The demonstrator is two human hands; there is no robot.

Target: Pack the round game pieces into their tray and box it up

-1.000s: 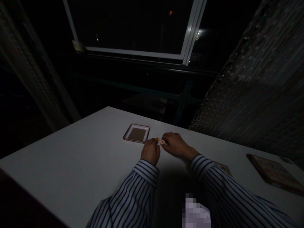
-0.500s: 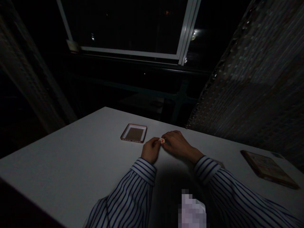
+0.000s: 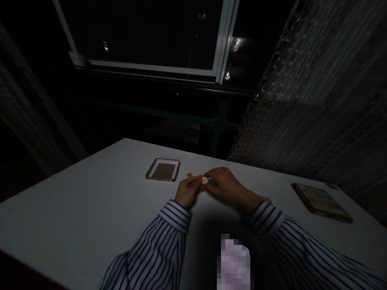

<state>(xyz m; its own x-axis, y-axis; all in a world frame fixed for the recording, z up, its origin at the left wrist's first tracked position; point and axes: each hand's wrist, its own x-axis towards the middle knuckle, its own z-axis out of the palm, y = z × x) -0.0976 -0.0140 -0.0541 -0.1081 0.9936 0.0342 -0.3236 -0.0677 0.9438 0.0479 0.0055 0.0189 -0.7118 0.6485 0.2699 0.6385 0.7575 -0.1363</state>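
Observation:
A small pale round disc [image 3: 204, 180] with a red mark is held just above the white table [image 3: 99, 193], between the fingertips of both hands. My left hand [image 3: 188, 191] is closed, its thumb and fingers pinching at the disc's left edge. From the right, my right hand [image 3: 226, 185] curves over with its index finger and thumb meeting the disc; its other fingers are partly hidden. A second round disc [image 3: 189, 175] with a red mark lies on the table just beyond my left hand. Left of it is a shallow square box tray [image 3: 148, 176] with a brown inside.
A flat box [image 3: 322, 201] with a printed top lies at the right of the table, with a small dark card [image 3: 332, 187] behind it. A beaded string curtain [image 3: 290, 121] hangs at the right. Past the table's far edge is a dark window [image 3: 151, 66].
A disc now lies on the table beyond my left hand, where none showed before. A disc with a different-looking mark is at my fingertips. The view has shifted slightly right.

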